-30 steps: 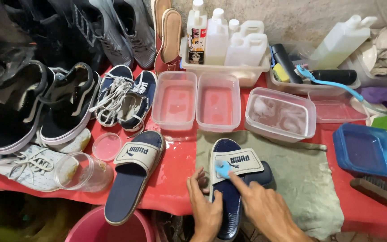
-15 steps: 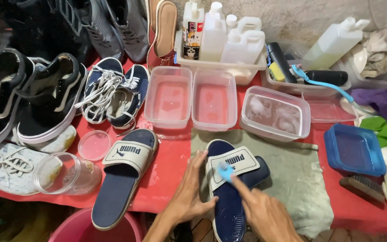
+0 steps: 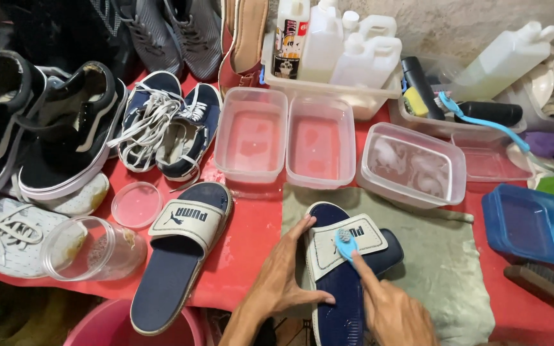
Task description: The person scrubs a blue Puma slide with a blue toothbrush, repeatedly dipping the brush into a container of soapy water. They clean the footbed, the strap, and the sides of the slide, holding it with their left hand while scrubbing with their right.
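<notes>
A navy slide sandal [image 3: 338,301] with a cream strap lies on a grey-green cloth [image 3: 444,269] at the lower middle. My left hand [image 3: 286,272] rests on its left edge, fingers spread along the side and over the footbed. My right hand [image 3: 389,311] grips a small light-blue brush [image 3: 345,242], whose head presses on the cream strap. A matching slide [image 3: 177,253] lies to the left on the red table cover [image 3: 251,237], apart from both hands.
Three clear plastic tubs [image 3: 318,141] with liquid stand behind the cloth. Sneakers [image 3: 161,125] crowd the left side. A clear jar [image 3: 88,250] and round lid [image 3: 136,205] lie front left. White bottles [image 3: 354,51] stand at the back. A blue tray [image 3: 530,224] and a wooden brush [image 3: 537,282] sit on the right. A pink bucket [image 3: 107,330] sits below the table edge.
My left hand has shifted from beside the sandal's heel up onto its left edge. The brush head stays on the cream strap. The view has moved closer.
</notes>
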